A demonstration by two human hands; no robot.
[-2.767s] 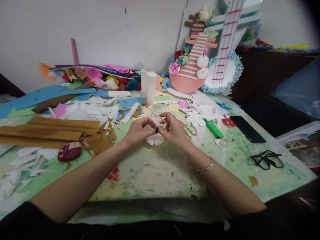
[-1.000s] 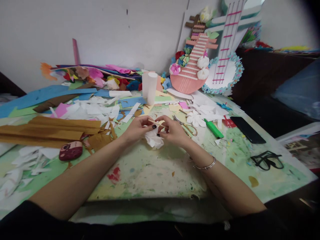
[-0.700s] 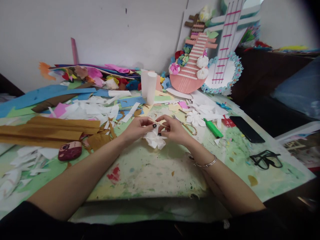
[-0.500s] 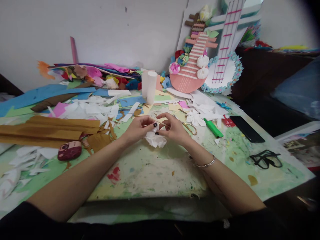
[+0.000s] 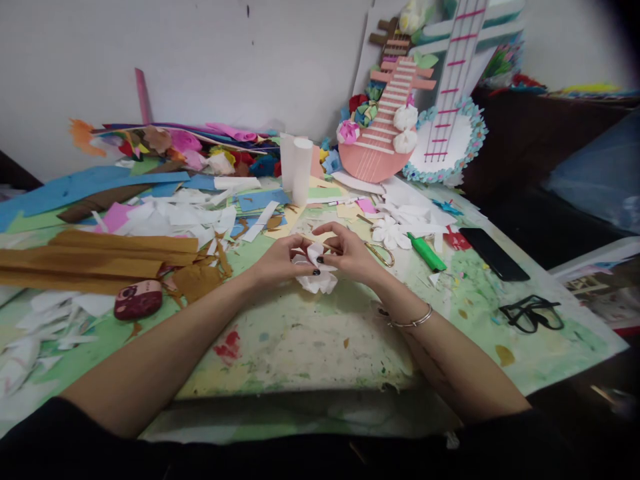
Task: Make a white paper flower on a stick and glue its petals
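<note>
A ruffled white paper flower (image 5: 318, 283) is held just above the table between my two hands. My left hand (image 5: 281, 260) is closed on its left side, with the thumb along the petals. From the right, my right hand (image 5: 350, 255) grips a thin wooden stick (image 5: 327, 246) that crosses above the flower. Its thumb presses a raised white petal near the stick. The inner fingertips of both hands are partly hidden. Gold-handled scissors (image 5: 381, 255) lie just beyond my right hand.
White paper scraps (image 5: 175, 217) and brown crepe paper (image 5: 90, 257) spread across the left. A dark red case (image 5: 139, 300) lies nearby. Two white rolls (image 5: 302, 173) stand behind. To the right are a green tube (image 5: 426, 252), a phone (image 5: 494, 255) and glasses (image 5: 531, 313). Decorated paper instruments (image 5: 385, 133) lean at the back.
My left thumb has shifted down and right along the petals. A white petal now stands up between my hands near the stick. The view has moved slightly.
</note>
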